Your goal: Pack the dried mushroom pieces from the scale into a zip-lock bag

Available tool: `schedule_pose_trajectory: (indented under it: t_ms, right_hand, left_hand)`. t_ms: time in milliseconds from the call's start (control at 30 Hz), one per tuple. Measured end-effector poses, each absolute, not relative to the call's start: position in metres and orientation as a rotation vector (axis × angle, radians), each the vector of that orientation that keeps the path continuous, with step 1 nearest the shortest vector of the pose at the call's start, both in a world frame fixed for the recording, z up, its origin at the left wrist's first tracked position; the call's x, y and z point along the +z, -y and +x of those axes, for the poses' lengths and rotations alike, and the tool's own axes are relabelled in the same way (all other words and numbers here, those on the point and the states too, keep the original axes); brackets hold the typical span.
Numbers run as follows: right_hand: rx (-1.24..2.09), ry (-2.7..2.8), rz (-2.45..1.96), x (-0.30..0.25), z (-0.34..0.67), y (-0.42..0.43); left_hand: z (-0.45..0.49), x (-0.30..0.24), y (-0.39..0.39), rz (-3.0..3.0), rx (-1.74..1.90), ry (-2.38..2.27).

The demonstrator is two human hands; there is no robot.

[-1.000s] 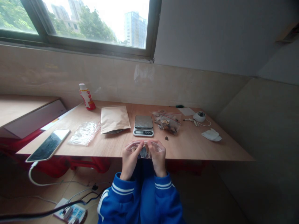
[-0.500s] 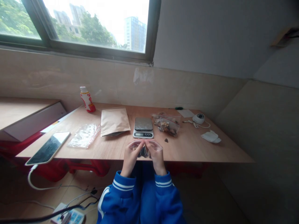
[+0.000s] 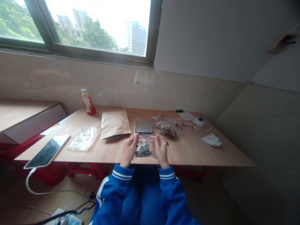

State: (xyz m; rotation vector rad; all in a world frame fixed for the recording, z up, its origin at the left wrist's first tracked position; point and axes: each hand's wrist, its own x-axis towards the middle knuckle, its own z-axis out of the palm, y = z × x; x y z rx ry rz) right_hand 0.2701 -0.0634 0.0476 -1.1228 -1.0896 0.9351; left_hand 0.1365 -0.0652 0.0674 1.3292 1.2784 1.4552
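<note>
A clear zip bag [image 3: 145,148] with a reddish seal strip hangs between my two hands, dark and pale pieces inside it. My left hand [image 3: 129,150] pinches its top left corner, thumb up. At the opposite corner my right hand [image 3: 161,150] grips the same bag. Just behind the bag sits a digital scale [image 3: 143,126], its display hidden now. Right of the scale lie filled zip bags [image 3: 167,126] with brownish pieces. A small dark piece [image 3: 167,143] shows beside my right hand.
Left of the scale lie a brown paper pouch [image 3: 115,123], flat clear bags [image 3: 83,139] and a charging phone [image 3: 47,151]. A bottle [image 3: 88,102] stands at the back. On the right are a white camera [image 3: 199,121] with its cable and a crumpled tissue [image 3: 211,139].
My hands have moved apart from the middle of the bag's mouth to its two corners. The bag's mouth, spread wide before, is now drawn straight, and the bag faces me upright.
</note>
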Motion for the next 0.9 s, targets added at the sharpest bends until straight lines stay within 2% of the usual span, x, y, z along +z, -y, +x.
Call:
schedule_pose_trajectory:
  t_ms: [200,300,400,533,633,733,900]
  right_hand:
    - [0.836,1.116,-1.157,0.052,0.293,0.056]
    - [0.664,1.067,-1.265,0.056,0.332,0.039]
    - [0.506,0.953,-1.402,0.053,0.38,0.009]
    - [0.477,0.984,-1.55,0.035,0.42,-0.031]
    - [0.434,1.031,-1.586,0.016,0.426,-0.049]
    - [0.232,1.056,-1.629,0.0,0.422,-0.057]
    - [0.005,1.086,-1.782,-0.001,0.418,-0.074]
  left_hand:
    - [0.14,0.067,0.06,1.208,1.324,-1.208]
    - [0.131,0.061,0.059,1.205,1.279,-1.101]
    - [0.117,0.053,0.059,1.231,1.297,-1.167]
    - [0.109,0.042,0.061,1.181,1.335,-1.268]
    - [0.113,0.038,0.064,1.158,1.308,-1.267]
    - [0.119,0.036,0.067,1.189,1.255,-1.235]
    - [0.122,0.037,0.069,1.229,1.232,-1.226]
